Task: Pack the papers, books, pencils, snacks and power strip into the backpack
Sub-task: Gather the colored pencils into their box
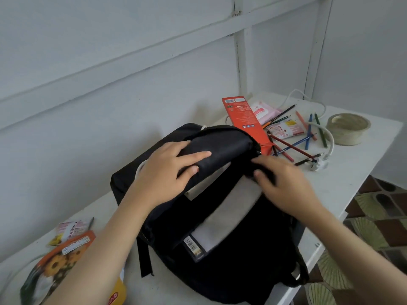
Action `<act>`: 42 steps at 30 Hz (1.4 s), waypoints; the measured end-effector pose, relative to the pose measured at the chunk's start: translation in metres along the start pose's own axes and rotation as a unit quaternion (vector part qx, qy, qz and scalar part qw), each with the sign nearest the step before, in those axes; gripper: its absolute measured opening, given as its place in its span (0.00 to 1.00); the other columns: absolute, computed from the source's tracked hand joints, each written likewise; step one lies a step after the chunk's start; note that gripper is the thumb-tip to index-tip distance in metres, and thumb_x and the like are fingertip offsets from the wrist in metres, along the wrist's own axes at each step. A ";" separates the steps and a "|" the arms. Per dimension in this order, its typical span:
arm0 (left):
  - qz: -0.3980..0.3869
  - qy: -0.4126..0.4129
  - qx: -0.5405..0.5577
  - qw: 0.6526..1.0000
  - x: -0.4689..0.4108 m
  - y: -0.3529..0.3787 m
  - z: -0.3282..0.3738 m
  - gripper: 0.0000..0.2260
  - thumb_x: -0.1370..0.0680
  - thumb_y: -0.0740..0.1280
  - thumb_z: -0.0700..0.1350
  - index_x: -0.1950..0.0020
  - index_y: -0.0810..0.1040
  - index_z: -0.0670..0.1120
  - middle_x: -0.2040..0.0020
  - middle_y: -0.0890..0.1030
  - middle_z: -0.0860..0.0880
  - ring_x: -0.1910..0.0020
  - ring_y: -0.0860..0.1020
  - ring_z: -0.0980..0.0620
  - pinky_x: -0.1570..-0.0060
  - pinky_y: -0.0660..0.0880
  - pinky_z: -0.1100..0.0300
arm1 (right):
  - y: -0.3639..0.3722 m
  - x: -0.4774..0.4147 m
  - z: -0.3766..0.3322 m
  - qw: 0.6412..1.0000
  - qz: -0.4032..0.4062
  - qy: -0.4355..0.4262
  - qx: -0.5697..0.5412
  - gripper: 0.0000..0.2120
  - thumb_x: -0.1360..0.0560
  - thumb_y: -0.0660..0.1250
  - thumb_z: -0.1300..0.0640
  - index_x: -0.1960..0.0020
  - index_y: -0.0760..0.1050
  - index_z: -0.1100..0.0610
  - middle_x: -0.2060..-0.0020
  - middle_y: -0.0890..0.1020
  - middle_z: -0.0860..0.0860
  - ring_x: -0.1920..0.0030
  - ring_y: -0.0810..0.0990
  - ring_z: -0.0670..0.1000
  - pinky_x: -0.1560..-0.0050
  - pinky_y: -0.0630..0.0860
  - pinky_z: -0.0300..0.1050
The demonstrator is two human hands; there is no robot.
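Note:
A black backpack (231, 249) lies on the white table (352, 172) with grey papers or books (224, 221) showing in its mouth. My left hand (169, 172) grips the backpack's black top flap (222, 148), thumb underneath. My right hand (286, 183) pinches the flap's edge near the zipper; it is blurred. Several coloured pencils (308, 137) lie scattered at the far right beside a red pencil box (244, 115). Snack packets (284, 128) lie among the pencils. A white power cord with its plug (317, 165) runs along the right.
A roll of tape (348, 128) sits at the table's far right corner. At the near left lie a sunflower-printed bag (55, 265), small snack packets (70, 230) and a yellow item (120, 291). A white wall stands behind; patterned floor (374, 216) shows past the right edge.

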State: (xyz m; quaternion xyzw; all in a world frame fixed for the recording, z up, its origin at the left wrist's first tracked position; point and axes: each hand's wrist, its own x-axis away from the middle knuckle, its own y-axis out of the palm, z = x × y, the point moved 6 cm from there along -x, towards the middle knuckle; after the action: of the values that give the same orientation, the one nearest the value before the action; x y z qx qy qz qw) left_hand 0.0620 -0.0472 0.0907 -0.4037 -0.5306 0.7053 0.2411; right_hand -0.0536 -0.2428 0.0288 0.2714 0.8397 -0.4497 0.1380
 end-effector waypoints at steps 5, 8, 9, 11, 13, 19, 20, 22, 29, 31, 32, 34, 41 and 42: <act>-0.023 0.032 -0.021 0.999 -0.020 0.025 0.024 0.20 0.24 0.59 0.53 0.31 0.69 0.58 0.29 0.68 0.42 0.32 0.68 0.42 0.34 0.61 0.52 | -0.047 -0.013 0.099 0.968 0.043 0.190 0.161 0.21 0.24 0.62 0.57 0.32 0.69 0.55 0.33 0.70 0.62 0.36 0.67 0.64 0.37 0.66 0.56; -0.031 0.033 -0.013 0.999 -0.032 0.031 0.033 0.22 0.24 0.64 0.53 0.30 0.68 0.59 0.28 0.67 0.43 0.31 0.67 0.43 0.34 0.61 0.52 | -0.060 -0.016 0.153 0.927 0.015 0.304 0.220 0.25 0.23 0.59 0.58 0.27 0.60 0.53 0.28 0.57 0.66 0.30 0.57 0.68 0.32 0.58 0.61; -0.037 0.028 -0.008 0.999 -0.035 0.032 0.034 0.22 0.24 0.66 0.53 0.30 0.67 0.60 0.28 0.66 0.44 0.30 0.66 0.44 0.33 0.61 0.53 | -0.064 -0.018 0.166 0.921 0.021 0.323 0.216 0.25 0.23 0.59 0.59 0.27 0.60 0.53 0.28 0.55 0.68 0.29 0.55 0.68 0.31 0.56 0.61; -0.042 0.017 0.001 0.999 -0.040 0.034 0.036 0.23 0.25 0.67 0.53 0.30 0.67 0.61 0.27 0.66 0.47 0.29 0.64 0.47 0.33 0.61 0.54 | -0.070 -0.021 0.189 0.915 0.027 0.343 0.213 0.25 0.24 0.57 0.62 0.28 0.61 0.55 0.28 0.53 0.69 0.29 0.54 0.69 0.30 0.54 0.60; -0.034 0.015 0.000 0.999 -0.044 0.034 0.035 0.24 0.25 0.67 0.55 0.31 0.66 0.63 0.28 0.67 0.50 0.30 0.65 0.49 0.35 0.62 0.56 | -0.074 -0.026 0.202 0.917 0.028 0.338 0.211 0.21 0.24 0.57 0.63 0.31 0.63 0.59 0.29 0.54 0.71 0.30 0.56 0.70 0.31 0.56 0.61; -0.068 0.004 0.012 0.998 -0.040 0.045 0.030 0.36 0.35 0.73 0.63 0.31 0.60 0.70 0.30 0.66 0.61 0.32 0.64 0.59 0.38 0.61 0.64 | -0.087 -0.046 0.222 0.932 0.064 0.320 0.156 0.18 0.24 0.61 0.64 0.35 0.67 0.64 0.34 0.64 0.68 0.38 0.66 0.69 0.41 0.67 0.60; -0.056 0.001 0.017 0.998 -0.038 0.046 0.028 0.36 0.36 0.73 0.63 0.31 0.60 0.70 0.30 0.67 0.61 0.32 0.65 0.59 0.38 0.63 0.63 | -0.089 -0.048 0.226 0.934 0.077 0.320 0.139 0.17 0.24 0.61 0.64 0.35 0.68 0.64 0.36 0.66 0.67 0.41 0.68 0.68 0.43 0.69 0.57; -0.020 -0.004 0.022 1.000 -0.035 0.047 0.025 0.34 0.35 0.71 0.65 0.32 0.62 0.70 0.32 0.69 0.61 0.34 0.68 0.59 0.39 0.66 0.63 | -0.093 -0.052 0.232 0.939 0.106 0.309 0.107 0.15 0.25 0.62 0.64 0.39 0.73 0.67 0.42 0.71 0.68 0.46 0.71 0.66 0.51 0.67 0.49; 0.070 -0.025 0.018 0.997 -0.027 0.048 0.023 0.28 0.32 0.64 0.65 0.32 0.67 0.66 0.36 0.74 0.60 0.38 0.73 0.61 0.42 0.71 0.62 | -0.098 -0.063 0.244 0.930 0.178 0.320 0.003 0.13 0.24 0.65 0.57 0.43 0.77 0.64 0.48 0.78 0.64 0.45 0.74 0.63 0.51 0.66 0.44; 0.083 -0.031 0.012 0.996 -0.025 0.047 0.024 0.28 0.32 0.64 0.65 0.32 0.68 0.64 0.36 0.75 0.61 0.38 0.73 0.62 0.43 0.71 0.64 | -0.095 -0.066 0.239 0.929 0.194 0.312 -0.038 0.13 0.24 0.66 0.56 0.43 0.77 0.63 0.46 0.78 0.62 0.44 0.74 0.61 0.49 0.66 0.43; 0.087 -0.035 0.010 0.995 -0.024 0.047 0.025 0.27 0.31 0.64 0.64 0.32 0.69 0.63 0.37 0.75 0.61 0.38 0.73 0.63 0.43 0.71 0.66 | -0.093 -0.067 0.235 0.929 0.201 0.305 -0.061 0.13 0.24 0.66 0.56 0.43 0.77 0.62 0.44 0.77 0.61 0.43 0.74 0.59 0.49 0.66 0.41; 0.096 -0.045 0.010 0.994 -0.022 0.048 0.026 0.27 0.31 0.65 0.64 0.32 0.70 0.61 0.37 0.76 0.60 0.39 0.73 0.63 0.43 0.70 0.67 | -0.088 -0.069 0.225 0.929 0.211 0.289 -0.096 0.12 0.24 0.66 0.56 0.43 0.77 0.59 0.41 0.76 0.58 0.42 0.74 0.56 0.50 0.66 0.36; 0.153 -0.072 -0.036 0.985 -0.009 0.043 0.032 0.24 0.32 0.66 0.63 0.42 0.77 0.50 0.42 0.79 0.54 0.43 0.75 0.59 0.48 0.70 0.69 | -0.077 -0.061 0.173 0.923 0.236 0.236 -0.191 0.10 0.24 0.66 0.61 0.44 0.76 0.64 0.39 0.72 0.60 0.44 0.70 0.48 0.60 0.61 0.14; 0.144 -0.066 -0.040 0.987 -0.007 0.043 0.033 0.25 0.33 0.67 0.63 0.41 0.76 0.50 0.41 0.79 0.54 0.42 0.74 0.59 0.47 0.69 0.70 | -0.076 -0.058 0.163 0.925 0.236 0.219 -0.203 0.09 0.24 0.66 0.62 0.45 0.76 0.64 0.39 0.72 0.60 0.45 0.69 0.45 0.58 0.61 0.14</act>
State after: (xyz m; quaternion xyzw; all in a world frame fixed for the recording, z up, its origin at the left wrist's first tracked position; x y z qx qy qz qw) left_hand 0.0426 -0.0852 0.0557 -0.4375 -0.5093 0.7362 0.0848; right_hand -0.0526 -0.4316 0.0166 0.5194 0.8341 -0.1537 0.1045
